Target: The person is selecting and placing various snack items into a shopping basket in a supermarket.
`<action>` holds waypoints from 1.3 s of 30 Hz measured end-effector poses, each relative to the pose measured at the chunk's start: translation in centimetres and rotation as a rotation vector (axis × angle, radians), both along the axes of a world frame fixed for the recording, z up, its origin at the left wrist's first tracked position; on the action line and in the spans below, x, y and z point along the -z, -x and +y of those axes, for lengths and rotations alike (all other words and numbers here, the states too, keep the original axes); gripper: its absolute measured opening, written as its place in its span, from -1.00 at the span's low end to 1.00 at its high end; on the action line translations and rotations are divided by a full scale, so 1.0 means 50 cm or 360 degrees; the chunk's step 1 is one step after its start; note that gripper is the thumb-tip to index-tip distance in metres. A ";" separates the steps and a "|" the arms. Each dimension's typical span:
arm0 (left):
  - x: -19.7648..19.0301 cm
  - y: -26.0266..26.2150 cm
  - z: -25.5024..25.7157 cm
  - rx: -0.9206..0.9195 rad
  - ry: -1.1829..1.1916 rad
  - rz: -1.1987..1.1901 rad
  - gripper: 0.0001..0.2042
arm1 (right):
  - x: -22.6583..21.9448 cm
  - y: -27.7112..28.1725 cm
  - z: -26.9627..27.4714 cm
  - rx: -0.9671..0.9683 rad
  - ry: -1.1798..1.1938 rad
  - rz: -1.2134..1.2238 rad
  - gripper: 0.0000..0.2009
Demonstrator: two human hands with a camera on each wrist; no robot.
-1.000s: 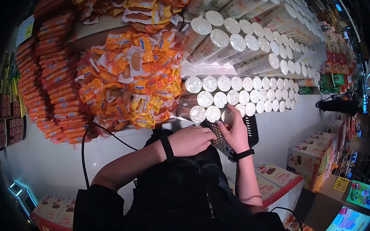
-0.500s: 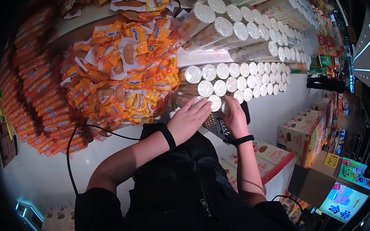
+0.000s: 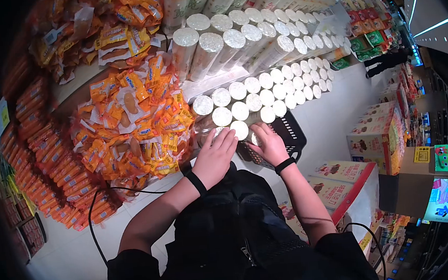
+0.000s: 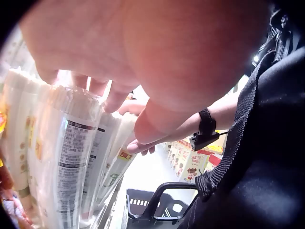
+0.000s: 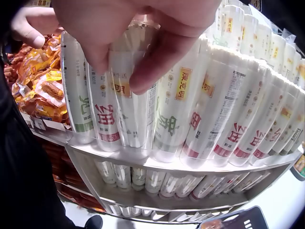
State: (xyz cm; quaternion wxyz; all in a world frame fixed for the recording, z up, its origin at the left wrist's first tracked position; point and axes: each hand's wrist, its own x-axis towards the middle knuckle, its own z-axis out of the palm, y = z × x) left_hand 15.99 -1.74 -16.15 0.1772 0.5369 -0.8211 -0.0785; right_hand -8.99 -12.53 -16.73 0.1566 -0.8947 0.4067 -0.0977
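Dried noodle packs (image 5: 228,114), clear cylinders with printed labels, stand upright in rows on a shelf. My right hand (image 3: 272,148) reaches down from above at the front row. In the right wrist view its thumb and fingers pinch the top of one noodle pack (image 5: 131,119), which stands among its neighbours. My left hand (image 3: 213,159) lies with extended fingers over the tops of front packs, just left of the right hand. From the left wrist view, its fingertips are at the upper ends of the packs (image 4: 71,152).
Orange-wrapped sausages (image 3: 132,115) are heaped left of the noodles. A black shopping basket (image 3: 293,134) sits low beside the shelf, right of my body. Printed cartons (image 3: 343,178) stand on the floor at the right. A person in dark clothing (image 3: 386,63) is farther off.
My left hand has come up from beside the basket, its fingers straightening onto the pack tops. The right hand stays at the front row. The head view has shifted and turned.
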 end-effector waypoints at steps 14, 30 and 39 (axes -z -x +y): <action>-0.263 0.266 -0.021 0.0132 -0.0508 0.1167 -0.08 | -0.306 0.210 0.082 0.0034 -0.0167 -0.1417 -0.06; -0.231 0.667 0.021 0.0062 -0.1613 0.1954 -0.14 | -0.210 0.526 0.141 0.0114 -0.0939 -0.2121 -0.25; -0.214 0.738 0.033 0.0050 -0.1594 0.1824 -0.06 | -0.176 0.604 0.146 0.0164 -0.0732 -0.2084 -0.29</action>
